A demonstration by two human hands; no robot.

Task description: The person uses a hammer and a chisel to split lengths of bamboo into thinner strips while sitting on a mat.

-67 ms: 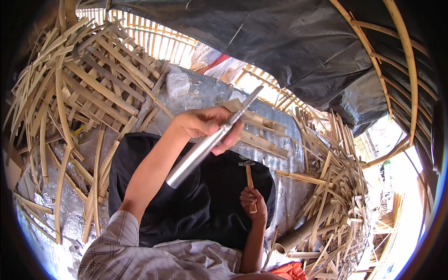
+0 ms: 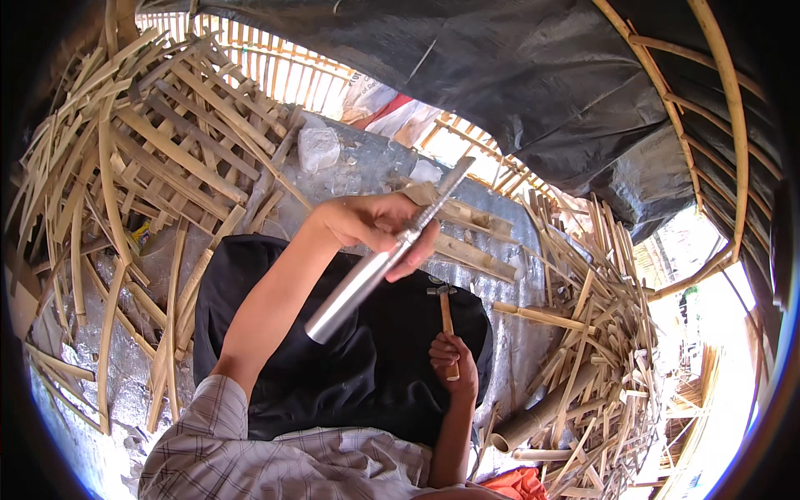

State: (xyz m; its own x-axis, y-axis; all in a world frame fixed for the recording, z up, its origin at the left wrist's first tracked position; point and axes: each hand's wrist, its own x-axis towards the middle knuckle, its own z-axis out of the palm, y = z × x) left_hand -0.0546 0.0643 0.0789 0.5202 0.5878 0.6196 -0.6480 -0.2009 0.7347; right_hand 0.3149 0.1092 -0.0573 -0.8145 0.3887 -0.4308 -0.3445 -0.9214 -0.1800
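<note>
My left hand is raised over my lap, its fingers wrapped round a silver metal tool. A thick, smooth tube forms the tool's near end. Past a narrower stepped neck, a slim flat grey part points away to the upper right; I cannot tell its exact kind. Lower and to the right, my right hand is closed round the wooden handle of a hammer, whose small dark metal head is up at the far end. Both hands are above the black cloth covering my legs.
Piled bamboo strips lean at the left, and more split bamboo lies at the right around a thick bamboo tube. A pale block and flat slats lie ahead. Black sheeting hangs overhead. Orange cloth is beside me.
My left hand and the silver tool have shifted slightly to the right, with the tube end a little lower. The right hand and hammer look the same.
</note>
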